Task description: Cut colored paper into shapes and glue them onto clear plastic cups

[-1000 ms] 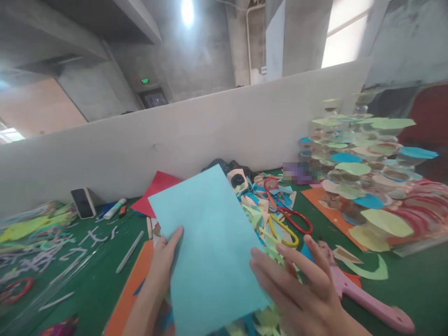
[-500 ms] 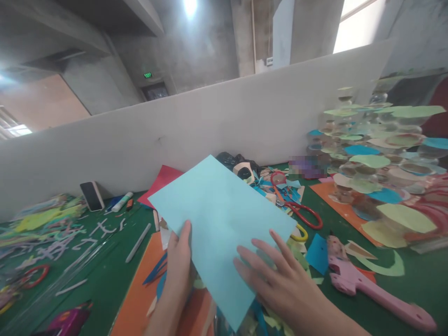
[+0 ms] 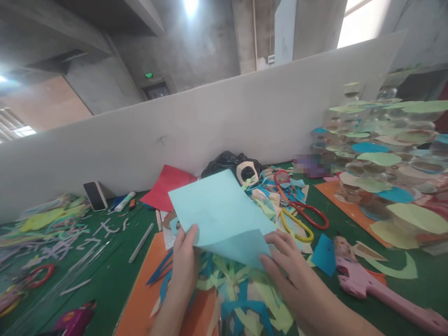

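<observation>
A light blue sheet of paper (image 3: 217,205) is held up in front of me, its near part bending down into shade. My left hand (image 3: 185,247) grips the sheet's left edge, thumb on top. At the right corner, my right hand (image 3: 285,261) pinches the paper between thumb and fingers. Below the sheet lies a heap of green and blue paper scraps (image 3: 245,298), partly over an orange sheet (image 3: 140,289). Behind the blue paper rests a red sheet (image 3: 168,189).
Red-handled scissors (image 3: 310,212) and yellow-handled scissors (image 3: 296,226) lie right of the paper. A pink glue gun (image 3: 378,291) is at the right, near stacked jars with paper discs (image 3: 378,158). Leftward are a phone (image 3: 95,196), a pen (image 3: 141,242) and paper strips (image 3: 63,238).
The blue sheet has tilted and its near edge has risen and bent, uncovering scraps and the yellow scissors. My right hand's fingers have closed on its right corner.
</observation>
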The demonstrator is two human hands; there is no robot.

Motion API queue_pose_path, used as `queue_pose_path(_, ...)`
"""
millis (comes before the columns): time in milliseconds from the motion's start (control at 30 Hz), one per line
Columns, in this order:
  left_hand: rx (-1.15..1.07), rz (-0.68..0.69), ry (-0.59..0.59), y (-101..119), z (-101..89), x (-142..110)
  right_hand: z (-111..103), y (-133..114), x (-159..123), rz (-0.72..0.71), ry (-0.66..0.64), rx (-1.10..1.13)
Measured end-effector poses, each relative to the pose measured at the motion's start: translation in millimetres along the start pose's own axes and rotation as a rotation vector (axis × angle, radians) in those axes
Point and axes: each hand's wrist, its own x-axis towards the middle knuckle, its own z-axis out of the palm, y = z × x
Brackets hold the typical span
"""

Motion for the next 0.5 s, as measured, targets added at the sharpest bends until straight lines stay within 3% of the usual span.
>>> queue_pose_path(100,-0.122,0.018,-0.061,8.9,1.9,-4.3,-3.8,0.9,3.1,0.078,0.009,0.021)
queue_pose_path(300,-0.161,0.027,-0.077,10.0,-3.8,-1.4,-1.1,5.9,6.1,0.237,0.025,0.014)
queue_pose_path(500,-0.155,-0.024,-0.029,11.4,0.2,-3.5,8.6,17.4,4.0,0.132,0.077,-0.085)
